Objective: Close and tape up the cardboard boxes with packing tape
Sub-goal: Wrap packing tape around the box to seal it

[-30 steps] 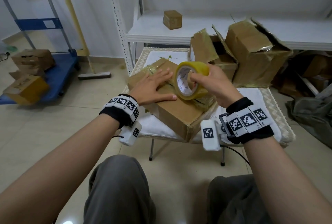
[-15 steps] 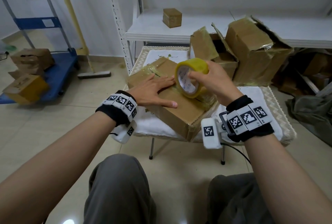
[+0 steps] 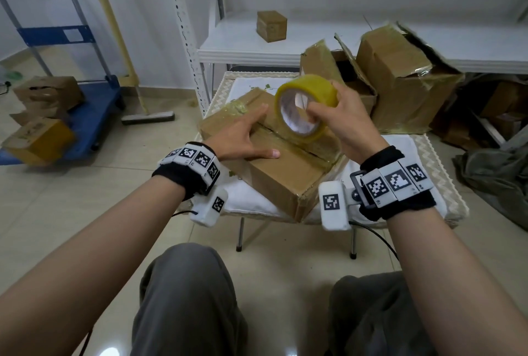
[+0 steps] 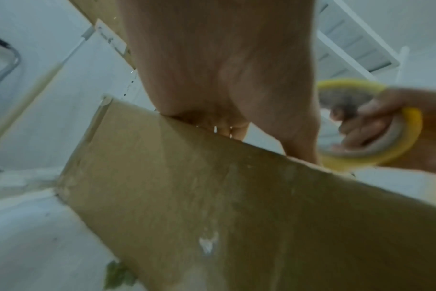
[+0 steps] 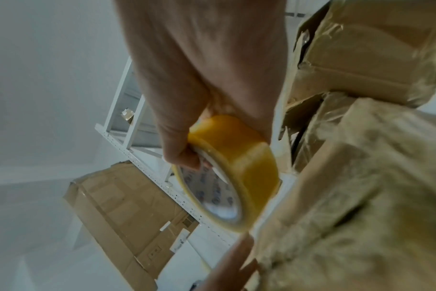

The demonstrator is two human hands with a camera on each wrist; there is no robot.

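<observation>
A closed cardboard box (image 3: pixel 281 181) lies on a small white-covered table (image 3: pixel 414 150) in front of me. My left hand (image 3: pixel 243 138) lies flat on the box top (image 4: pixel 212 196) with straight fingers beside the centre seam. My right hand (image 3: pixel 343 124) grips a yellow roll of packing tape (image 3: pixel 305 107), thumb through its core, held upright just above the seam. A clear strip of tape runs from the roll down along the seam toward the box's near right edge. The roll (image 5: pixel 236 173) and the gripping thumb show in the right wrist view, the roll (image 4: pixel 376 126) also in the left wrist view.
Two opened, crumpled boxes (image 3: pixel 400 78) stand at the back right of the table. A small box (image 3: pixel 271 25) sits on the white shelf (image 3: pixel 314 47) behind. A blue trolley (image 3: pixel 71 115) with several boxes stands at the left, a broom (image 3: pixel 148 117) beside it.
My right hand has carried the tape roll away from me along the seam and lifted it, drawing out tape. My left hand has slid forward on the box top.
</observation>
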